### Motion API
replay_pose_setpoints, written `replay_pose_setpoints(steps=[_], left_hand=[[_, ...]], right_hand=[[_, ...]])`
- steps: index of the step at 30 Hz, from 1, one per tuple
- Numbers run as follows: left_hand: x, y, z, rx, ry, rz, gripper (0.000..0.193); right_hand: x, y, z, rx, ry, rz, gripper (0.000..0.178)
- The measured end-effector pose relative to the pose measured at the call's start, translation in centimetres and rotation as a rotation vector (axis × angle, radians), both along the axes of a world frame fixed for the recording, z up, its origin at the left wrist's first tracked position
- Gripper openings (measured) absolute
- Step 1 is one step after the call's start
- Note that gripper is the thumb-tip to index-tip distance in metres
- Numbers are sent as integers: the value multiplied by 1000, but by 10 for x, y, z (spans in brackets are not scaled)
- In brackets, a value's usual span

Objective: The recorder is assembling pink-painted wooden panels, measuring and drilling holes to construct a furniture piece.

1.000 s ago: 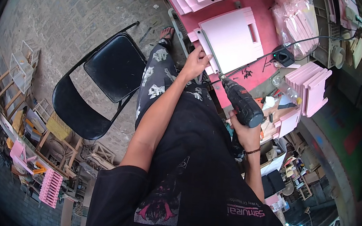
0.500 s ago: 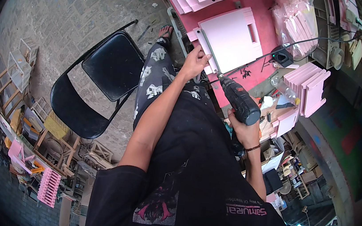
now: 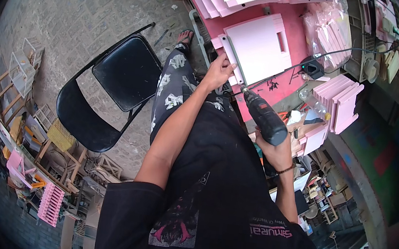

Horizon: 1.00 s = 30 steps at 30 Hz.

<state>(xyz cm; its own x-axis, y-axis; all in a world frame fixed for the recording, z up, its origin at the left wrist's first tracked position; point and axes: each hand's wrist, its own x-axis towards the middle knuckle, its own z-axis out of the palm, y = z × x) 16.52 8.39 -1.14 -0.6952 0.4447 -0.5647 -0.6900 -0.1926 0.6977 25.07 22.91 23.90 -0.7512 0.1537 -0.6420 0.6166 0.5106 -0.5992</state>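
Carrying a likely heavy drill [image 3: 265, 116], right hand [image 3: 276, 151] wraps it, while left hand [image 3: 220, 72] touches, can't tell if pinching, a probably light, stiff strip [image 3: 228, 49] along the panel [image 3: 260, 48] on the bench [image 3: 295, 21], best held mid-edge.

Two hands [image 3: 218, 74], one drill [image 3: 266, 116], one folding chair [image 3: 128, 71]

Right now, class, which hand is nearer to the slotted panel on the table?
Left. The left hand is at the strip along the left edge of the panel; the right hand grips the drill, farther off.
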Motion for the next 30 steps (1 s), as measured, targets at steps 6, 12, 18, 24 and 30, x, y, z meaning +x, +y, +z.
replay_pose_setpoints(steps=[6,12,18,24,30], left_hand=[[2,-2,0,63,-18,34,32],[-3,0,6,32,46,-17,36],[2,5,-5,65,-47,50,34],[-2,1,1,44,-62,-16,38],[3,5,-6,67,-48,59,34]], right_hand=[[-31,-21,8,-51,108,-45,33],[-67,-34,-15,-65,169,-48,45],[-80,-35,-17,-63,152,-59,31],[-85,-37,-19,-57,178,-88,23],[-84,-31,-27,-59,151,-89,24]])
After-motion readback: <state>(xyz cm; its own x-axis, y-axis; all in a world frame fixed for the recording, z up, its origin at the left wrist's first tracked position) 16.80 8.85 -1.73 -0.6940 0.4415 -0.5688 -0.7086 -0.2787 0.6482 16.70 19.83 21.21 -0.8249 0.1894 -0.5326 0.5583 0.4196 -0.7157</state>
